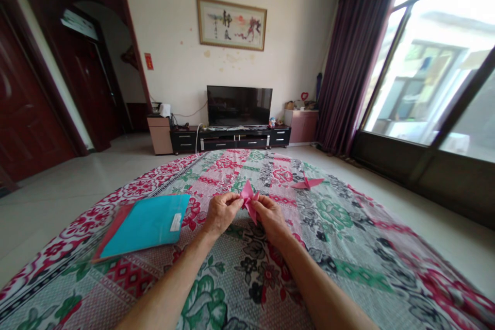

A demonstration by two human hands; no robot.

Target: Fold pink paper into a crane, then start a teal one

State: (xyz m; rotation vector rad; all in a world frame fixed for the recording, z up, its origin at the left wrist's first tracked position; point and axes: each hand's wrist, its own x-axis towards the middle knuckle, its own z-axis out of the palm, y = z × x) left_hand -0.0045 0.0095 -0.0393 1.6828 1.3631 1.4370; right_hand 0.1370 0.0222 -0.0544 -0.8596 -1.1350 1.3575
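A folded pink origami crane (248, 197) is held up over the patterned cloth between my two hands. My left hand (223, 212) pinches its left side between thumb and forefinger. On the other side, my right hand (272, 216) grips the crane with thumb and fingers closed. One pointed part sticks up and another points down between the hands. A second pink origami crane (308, 183) rests on the cloth beyond my right hand, with its wings spread. Fingertips cover part of the held paper, so its smaller folds are hidden.
The flowered tablecloth (332, 247) covers the surface under my arms. Left of my hands lies a packet of coloured paper (145, 227), blue on top, with a white label. Farther off stand a television (240, 106) on a low black cabinet (183, 141) and a dark purple curtain (348, 56).
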